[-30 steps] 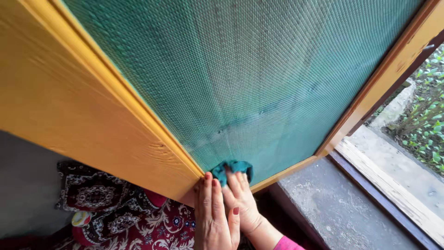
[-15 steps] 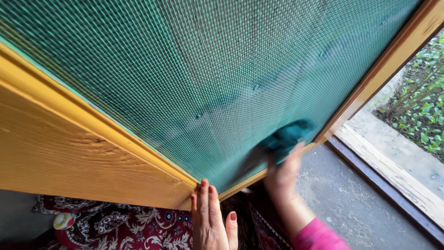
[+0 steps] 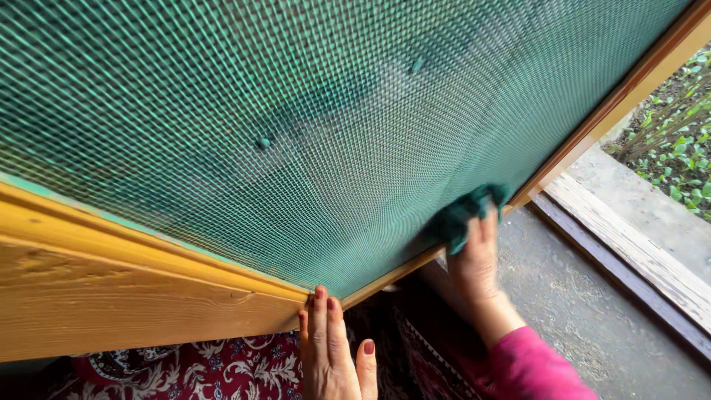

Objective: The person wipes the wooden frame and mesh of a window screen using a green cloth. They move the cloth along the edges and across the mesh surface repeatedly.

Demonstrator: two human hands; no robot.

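The left hand (image 3: 329, 348) lies flat, fingers straight and together, holding nothing, its fingertips pressed against the lower corner of the yellow wooden frame (image 3: 133, 296) at about six o'clock in the view. Beneath it at seven o'clock spreads a dark red patterned carpet (image 3: 222, 370).

The right hand (image 3: 474, 259), on a pink sleeve (image 3: 533, 367) that comes in from five o'clock, is closed around a teal cloth (image 3: 463, 215). The cloth is small, crumpled and slightly blurred; it bulges out past the fingertips towards twelve o'clock and is pressed onto the green mesh screen (image 3: 311, 126) just beside the frame's lower right corner, at about three o'clock from the middle of the view. The right hand and the left hand are well apart along the frame's bottom rail.

The mesh fills most of the view from nine to one o'clock and shows two small dark spots. Beyond the frame at four o'clock lie a grey concrete floor (image 3: 592, 311) and a wooden threshold (image 3: 637, 252); green plants (image 3: 681, 148) stand at two o'clock.
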